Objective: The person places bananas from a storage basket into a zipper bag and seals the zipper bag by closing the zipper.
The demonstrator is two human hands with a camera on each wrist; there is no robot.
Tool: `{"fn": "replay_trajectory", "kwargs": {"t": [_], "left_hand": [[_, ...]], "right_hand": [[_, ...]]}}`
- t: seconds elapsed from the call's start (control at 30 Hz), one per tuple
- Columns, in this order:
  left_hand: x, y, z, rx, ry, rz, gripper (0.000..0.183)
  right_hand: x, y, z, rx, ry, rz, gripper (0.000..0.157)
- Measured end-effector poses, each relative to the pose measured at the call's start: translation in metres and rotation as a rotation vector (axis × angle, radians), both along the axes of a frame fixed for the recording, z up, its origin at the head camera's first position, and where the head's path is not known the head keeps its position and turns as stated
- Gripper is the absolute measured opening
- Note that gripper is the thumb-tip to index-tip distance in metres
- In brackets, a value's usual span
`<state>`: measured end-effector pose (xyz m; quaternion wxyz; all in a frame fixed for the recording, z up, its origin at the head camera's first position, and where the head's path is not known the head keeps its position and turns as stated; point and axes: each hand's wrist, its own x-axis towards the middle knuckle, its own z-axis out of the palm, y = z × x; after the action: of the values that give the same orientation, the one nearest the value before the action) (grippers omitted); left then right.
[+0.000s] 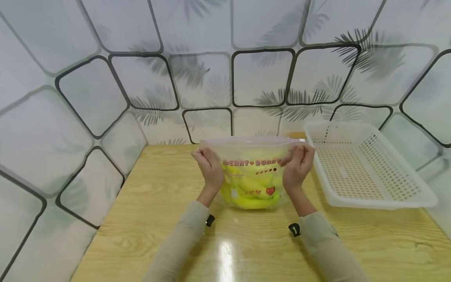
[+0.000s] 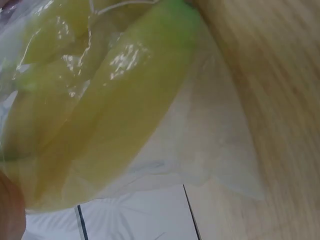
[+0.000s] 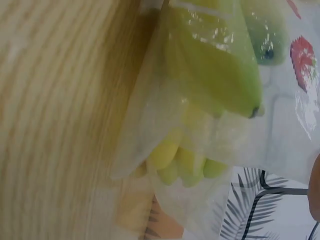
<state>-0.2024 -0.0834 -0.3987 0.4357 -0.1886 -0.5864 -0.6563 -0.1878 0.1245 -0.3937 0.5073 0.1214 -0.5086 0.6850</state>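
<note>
A clear zip bag [image 1: 251, 149] printed with "BERRY BUNNY", hearts and a strawberry stands upright on the table, with yellow bananas [image 1: 251, 203] inside. My left hand [image 1: 210, 168] grips its upper left side with curled fingers. On the opposite side my right hand [image 1: 297, 166] grips the bag near the top. A white slider [image 1: 302, 140] sits at the right end of the pink zip strip. Close up in the left wrist view, a banana [image 2: 125, 95] with a green end lies behind the film. Dark-tipped bananas [image 3: 215, 70] show through the bag in the right wrist view.
To the right stands a white perforated plastic basket [image 1: 366, 172]. Behind the bag, the right wrist view shows more yellow-green fruit [image 3: 187, 165] under clear film. The wood-grain table [image 1: 158, 188] meets a patterned backdrop [image 1: 201, 82] at the back and sides.
</note>
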Motion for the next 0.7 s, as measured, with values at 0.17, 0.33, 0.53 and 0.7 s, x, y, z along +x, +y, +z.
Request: {"fn": "replay_trajectory", "kwargs": {"t": [0.17,0.33,0.53,0.7], "left_hand": [[-0.006,-0.005,0.012,-0.057,-0.075,0.037,0.013],[0.008,-0.004,0.031,-0.100,-0.020,0.136,0.013],[0.009,-0.010,0.022,-0.151,-0.032,0.151,0.011],[0.006,-0.029,0.011,-0.204,-0.133,0.032,0.020]], "right_hand": [[-0.008,0.007,0.003,0.082,-0.199,-0.047,0.018],[-0.008,0.008,0.002,0.179,-0.281,-0.232,0.020],[-0.006,0.006,-0.006,0.245,-0.272,-0.378,0.017],[0.001,0.017,-0.013,0.209,-0.279,-0.131,0.024]]}}
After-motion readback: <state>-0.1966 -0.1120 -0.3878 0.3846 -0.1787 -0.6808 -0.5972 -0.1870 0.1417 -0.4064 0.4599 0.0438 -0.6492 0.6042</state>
